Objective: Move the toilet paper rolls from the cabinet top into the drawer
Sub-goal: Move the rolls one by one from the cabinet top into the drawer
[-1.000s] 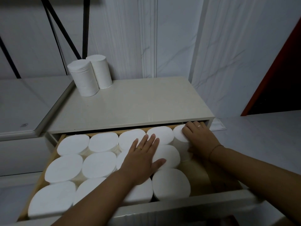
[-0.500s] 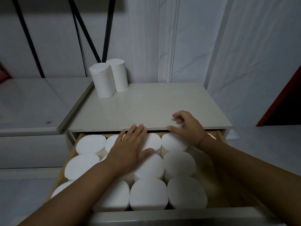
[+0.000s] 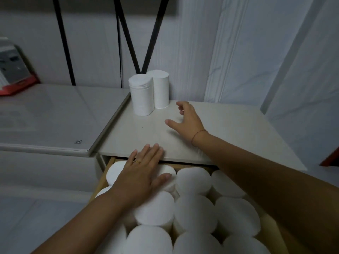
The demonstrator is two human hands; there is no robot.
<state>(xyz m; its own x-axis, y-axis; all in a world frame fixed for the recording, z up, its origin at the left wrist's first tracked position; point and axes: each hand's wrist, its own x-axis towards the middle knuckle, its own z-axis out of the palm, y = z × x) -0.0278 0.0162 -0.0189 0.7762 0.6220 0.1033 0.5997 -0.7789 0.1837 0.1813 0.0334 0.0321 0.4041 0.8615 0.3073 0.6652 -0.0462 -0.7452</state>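
Note:
Two white toilet paper rolls stand upright and touching at the back left of the cabinet top [image 3: 229, 136]: a front roll [image 3: 141, 96] and a back roll [image 3: 161, 88]. My right hand [image 3: 185, 121] hovers over the cabinet top just right of them, fingers spread, holding nothing. Below the top, the wooden drawer [image 3: 102, 177] is pulled out and packed with several upright white rolls [image 3: 194, 211]. Lying flat on the rolls at the drawer's back left is my left hand [image 3: 143, 171], its fingertips reaching the cabinet's front edge.
A lower white surface [image 3: 45, 116] adjoins the cabinet on the left, with a red and grey box [image 3: 14, 74] at its far left. Black rods [image 3: 128, 37] lean against the white wall behind the rolls. A white panel wall stands on the right.
My right hand left the drawer's back edge and moved up and left over the cabinet top, close to the two standing rolls. My left hand stayed flat on the drawer rolls.

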